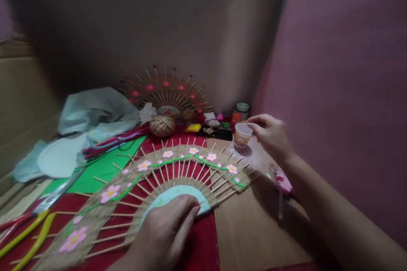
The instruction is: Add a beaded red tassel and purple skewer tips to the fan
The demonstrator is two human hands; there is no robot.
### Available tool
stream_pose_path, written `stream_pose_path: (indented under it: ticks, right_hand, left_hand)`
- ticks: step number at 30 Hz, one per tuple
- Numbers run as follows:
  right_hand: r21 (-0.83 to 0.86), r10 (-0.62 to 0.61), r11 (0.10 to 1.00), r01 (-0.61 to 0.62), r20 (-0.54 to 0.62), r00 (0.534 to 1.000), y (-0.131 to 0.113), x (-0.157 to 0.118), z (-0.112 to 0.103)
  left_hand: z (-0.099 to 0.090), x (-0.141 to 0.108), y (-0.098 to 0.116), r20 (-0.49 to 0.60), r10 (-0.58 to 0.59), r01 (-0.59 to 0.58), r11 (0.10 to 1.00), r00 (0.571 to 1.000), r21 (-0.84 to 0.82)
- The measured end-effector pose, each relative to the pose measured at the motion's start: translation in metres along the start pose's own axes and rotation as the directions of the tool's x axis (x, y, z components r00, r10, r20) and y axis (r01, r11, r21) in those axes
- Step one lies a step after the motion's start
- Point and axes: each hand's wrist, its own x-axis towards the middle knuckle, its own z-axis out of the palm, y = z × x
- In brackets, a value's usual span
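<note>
A woven fan (181, 156) with wooden sticks, pink clay flowers and a green clay vine lies across the work surface. Over its pale blue half-round centre (168, 194) is my left hand (168, 224), thumb and fingers pinched together. A tiny reddish bit shows at those fingertips, too small to name. My right hand (270, 133) is closed at the rim of a small paper cup (242, 136), beyond the fan's right end. The inside of the cup looks pale; what it holds cannot be made out.
A second flowered fan (165, 87) leans at the back wall. Near it are a twine ball (162, 125), a yellow lump (193, 128) and a lidded jar (242, 110). Yellow-handled scissors (44, 220) lie left, a pink tool (282, 182) right. A pink wall (343, 84) bounds the right.
</note>
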Motion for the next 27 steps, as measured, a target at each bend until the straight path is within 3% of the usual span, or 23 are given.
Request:
stream_pose_path:
  ticks: [4, 10, 15, 17, 20, 23, 26, 27]
  right_hand:
    - [-0.128, -0.003, 0.992, 0.013, 0.078, 0.997, 0.02, 0.021, 0.014]
    - [-0.275, 0.01, 0.961, 0.007, 0.059, 0.998, 0.028, 0.015, 0.001]
    - [-0.304, 0.11, 0.952, -0.027, 0.257, 0.96, 0.046, 0.006, 0.011]
    - [-0.291, 0.103, 0.957, -0.016, 0.288, 0.952, 0.049, 0.002, 0.017]
    - [-0.282, 0.02, 0.958, 0.048, 0.235, 0.972, 0.039, -0.006, 0.014]
    - [-0.272, -0.109, 0.949, 0.159, 0.191, 0.976, 0.013, -0.026, -0.003]
    - [-0.178, -0.356, 0.902, 0.394, 0.21, 0.911, -0.018, -0.059, -0.019]
    - [-0.12, -0.382, 0.901, 0.418, 0.239, 0.893, -0.027, -0.072, -0.022]
  left_hand:
    - [0.002, -0.003, -0.003, 0.004, -0.015, 0.015, 1.0, 1.0, 0.014]
    - [0.002, -0.004, -0.006, -0.001, -0.016, 0.016, 1.0, 1.0, -0.024]
    - [-0.006, 0.004, 0.003, 0.119, -0.189, 0.198, 0.978, 0.975, -0.071]
    - [-0.008, 0.007, 0.004, 0.146, -0.257, 0.271, 0.958, 0.955, -0.089]
    - [-0.008, 0.008, 0.001, 0.16, -0.303, 0.325, 0.935, 0.94, -0.14]
    - [-0.006, 0.007, -0.002, 0.174, -0.347, 0.379, 0.901, 0.922, -0.21]
    - [-0.006, 0.01, -0.001, 0.212, -0.414, 0.463, 0.826, 0.885, -0.322]
    - [-0.007, 0.011, 0.001, 0.224, -0.438, 0.492, 0.79, 0.87, -0.366]
